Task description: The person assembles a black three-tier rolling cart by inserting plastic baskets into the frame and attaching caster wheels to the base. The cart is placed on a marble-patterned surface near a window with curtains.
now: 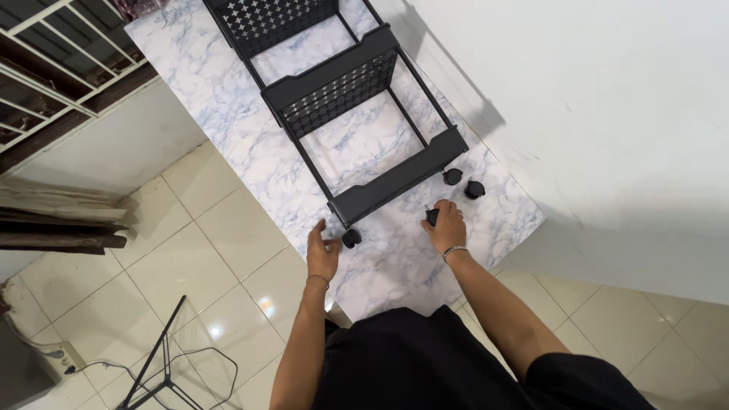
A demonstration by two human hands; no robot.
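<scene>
Parts of the scene were cut off: the black metal cart (342, 91) lying flat on the bench (228, 114) ran out of the top edge of the view, so its far tiers could not be seen, and the person's body in dark clothing hid the bench's near edge. The small black caster (431, 216) under the right hand (446, 228) was mostly covered by the fingers, so whether those fingers truly gripped it or only rested on it could not be told.

Around the work, the marble-patterned bench stood against a white wall on the right. Pale floor tiles spread to the left and below, with a thin black wire stand (171, 364) and a cable on them near the lower left. A white window grille (53, 61) and stacked wooden boards (57, 224) filled the upper left.

The cart's bottom panel (399, 178) faced the person, close to the bench's near edge. One caster (351, 238) sat at its left corner, just beside the left hand (323, 250), whose fingers were spread and open, touching the bench near that wheel. Two loose casters (463, 183) lay near the panel's right corner, towards the bench's right edge, beyond the right hand. The hands were well apart, one near each end of the panel.
</scene>
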